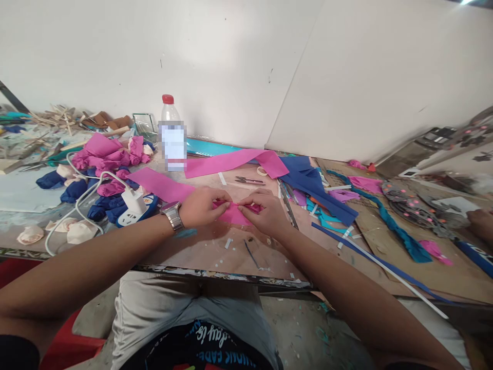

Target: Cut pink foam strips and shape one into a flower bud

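Near the middle of the table, a pink strip is pinched between both hands. My left hand, with a metal watch above it on the wrist, grips the strip's left part between thumb and fingers. My right hand holds the right part the same way, the two thumbs close together. Another pink length runs out to the left behind my left hand. Behind the hands lie a folded pink strip and small scissors.
Pink and blue fabric flowers surround a power strip with a white cable at left. A red-capped bottle stands behind. Blue strips and a teal twisted strip lie at right. Another person's hand shows far right.
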`<control>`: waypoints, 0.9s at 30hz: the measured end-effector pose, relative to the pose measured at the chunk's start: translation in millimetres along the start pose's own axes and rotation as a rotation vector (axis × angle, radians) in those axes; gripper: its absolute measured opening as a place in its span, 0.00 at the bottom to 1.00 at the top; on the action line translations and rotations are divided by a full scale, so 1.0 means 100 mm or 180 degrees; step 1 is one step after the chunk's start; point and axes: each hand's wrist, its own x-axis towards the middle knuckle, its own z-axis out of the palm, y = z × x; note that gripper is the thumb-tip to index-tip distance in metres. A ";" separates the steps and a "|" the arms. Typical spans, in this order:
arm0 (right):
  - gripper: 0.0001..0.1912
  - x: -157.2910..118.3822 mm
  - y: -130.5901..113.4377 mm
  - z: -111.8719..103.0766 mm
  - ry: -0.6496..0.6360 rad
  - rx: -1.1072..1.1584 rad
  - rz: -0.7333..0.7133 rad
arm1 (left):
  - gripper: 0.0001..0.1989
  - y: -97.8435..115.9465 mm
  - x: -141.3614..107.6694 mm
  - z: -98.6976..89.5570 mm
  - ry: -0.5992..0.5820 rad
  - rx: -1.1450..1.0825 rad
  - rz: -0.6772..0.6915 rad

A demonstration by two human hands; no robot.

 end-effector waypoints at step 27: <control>0.03 -0.01 -0.07 -0.01 -0.0324 -0.0226 -0.0517 | 0.09 0.13 -0.03 -0.02 -0.0547 -0.0315 0.0042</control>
